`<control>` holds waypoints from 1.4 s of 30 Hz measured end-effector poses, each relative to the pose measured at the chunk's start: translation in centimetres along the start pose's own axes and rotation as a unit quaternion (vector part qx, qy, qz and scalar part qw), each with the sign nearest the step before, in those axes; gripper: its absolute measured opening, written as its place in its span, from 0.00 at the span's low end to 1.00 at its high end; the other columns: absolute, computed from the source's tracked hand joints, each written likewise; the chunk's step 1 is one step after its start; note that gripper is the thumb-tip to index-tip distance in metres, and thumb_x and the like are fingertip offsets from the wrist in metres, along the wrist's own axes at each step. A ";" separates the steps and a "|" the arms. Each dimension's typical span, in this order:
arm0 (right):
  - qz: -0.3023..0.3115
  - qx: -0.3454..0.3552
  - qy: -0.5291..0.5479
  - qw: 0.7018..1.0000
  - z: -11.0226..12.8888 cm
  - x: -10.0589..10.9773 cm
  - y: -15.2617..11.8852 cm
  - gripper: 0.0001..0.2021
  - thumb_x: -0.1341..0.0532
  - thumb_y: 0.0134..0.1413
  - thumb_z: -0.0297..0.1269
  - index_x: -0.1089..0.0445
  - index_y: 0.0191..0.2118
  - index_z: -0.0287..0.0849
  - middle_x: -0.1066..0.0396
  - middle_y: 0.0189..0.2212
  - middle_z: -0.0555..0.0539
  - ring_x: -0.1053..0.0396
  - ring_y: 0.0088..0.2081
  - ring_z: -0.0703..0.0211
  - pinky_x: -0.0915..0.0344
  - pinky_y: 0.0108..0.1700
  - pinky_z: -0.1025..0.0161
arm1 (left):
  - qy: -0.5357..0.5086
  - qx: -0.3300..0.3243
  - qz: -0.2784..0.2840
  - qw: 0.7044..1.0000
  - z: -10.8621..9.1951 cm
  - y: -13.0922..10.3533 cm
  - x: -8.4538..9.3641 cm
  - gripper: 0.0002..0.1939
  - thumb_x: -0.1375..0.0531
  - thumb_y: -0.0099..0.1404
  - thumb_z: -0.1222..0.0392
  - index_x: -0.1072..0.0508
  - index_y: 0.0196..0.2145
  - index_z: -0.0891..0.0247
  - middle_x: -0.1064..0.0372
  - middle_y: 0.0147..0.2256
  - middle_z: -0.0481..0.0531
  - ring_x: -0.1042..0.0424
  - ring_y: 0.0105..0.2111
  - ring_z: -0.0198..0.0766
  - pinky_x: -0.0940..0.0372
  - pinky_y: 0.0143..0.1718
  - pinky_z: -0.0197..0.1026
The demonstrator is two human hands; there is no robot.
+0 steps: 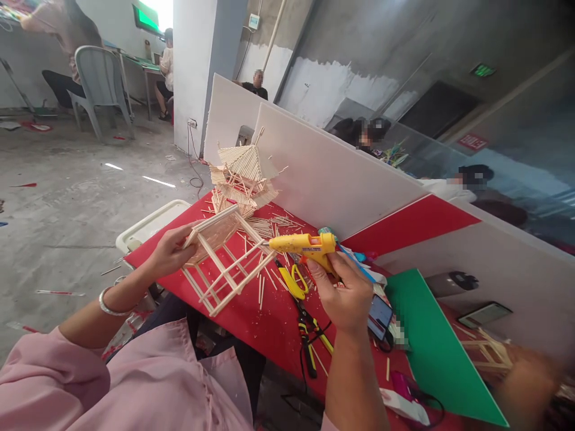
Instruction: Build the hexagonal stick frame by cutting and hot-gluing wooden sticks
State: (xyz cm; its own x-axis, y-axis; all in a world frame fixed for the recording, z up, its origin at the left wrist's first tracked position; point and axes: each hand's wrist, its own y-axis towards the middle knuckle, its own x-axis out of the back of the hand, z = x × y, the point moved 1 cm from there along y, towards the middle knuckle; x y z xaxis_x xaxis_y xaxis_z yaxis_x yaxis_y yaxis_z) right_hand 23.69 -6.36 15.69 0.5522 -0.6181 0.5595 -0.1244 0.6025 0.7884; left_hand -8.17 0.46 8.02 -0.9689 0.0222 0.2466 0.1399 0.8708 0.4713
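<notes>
Holding a pale, box-shaped wooden-stick structure [218, 260] near centre, clamping left fingers [181, 234] on its left edge, apparently exposing its right side to a yellow plastic glue gun [303, 243] gripped in right fingers [350, 272].

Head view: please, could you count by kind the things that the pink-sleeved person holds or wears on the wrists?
Stick frame, in the left hand: 1
Glue gun, in the right hand: 1
Bracelet: 1
Total: 3
</notes>
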 end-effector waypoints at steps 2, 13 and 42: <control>0.011 0.008 0.002 1.000 0.4 -0.2 0.1 0.10 0.34 0.57 0.34 0.25 0.45 0.45 0.24 0.34 0.48 0.27 0.34 0.59 0.30 0.35 0.64 | 0.011 -0.013 0.000 1.000 0.1 0.0 0.0 0.05 0.43 0.54 0.63 0.36 0.22 0.62 0.45 0.20 0.43 0.46 0.21 0.31 0.47 0.22 0.34; 0.118 0.089 0.048 0.988 2.0 1.0 -0.4 0.18 0.34 0.56 0.31 0.28 0.52 0.49 0.24 0.38 0.48 0.26 0.35 0.60 0.30 0.35 0.64 | 0.067 -0.114 -0.008 0.991 0.9 0.6 0.7 0.15 0.43 0.54 0.71 0.24 0.38 0.63 0.24 0.42 0.57 0.26 0.42 0.43 0.33 0.46 0.42; -0.266 -0.336 0.203 0.880 2.8 -5.1 -7.5 0.15 0.31 0.52 0.45 0.26 0.41 0.41 0.25 0.32 0.46 0.28 0.32 0.56 0.27 0.35 0.56 | -0.326 0.206 -0.261 0.885 4.7 1.3 -2.6 0.17 0.40 0.41 0.69 0.26 0.33 0.63 0.29 0.26 0.46 0.28 0.26 0.36 0.33 0.28 0.35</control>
State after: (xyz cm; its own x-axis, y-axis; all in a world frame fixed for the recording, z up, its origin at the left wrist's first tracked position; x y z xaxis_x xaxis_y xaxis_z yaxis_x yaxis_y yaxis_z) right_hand 19.51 -9.12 7.68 0.6510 -0.7538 -0.0895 0.6818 0.5288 0.5054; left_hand -6.44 3.85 4.02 -0.8103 -0.2750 -0.5175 -0.3180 0.9481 -0.0059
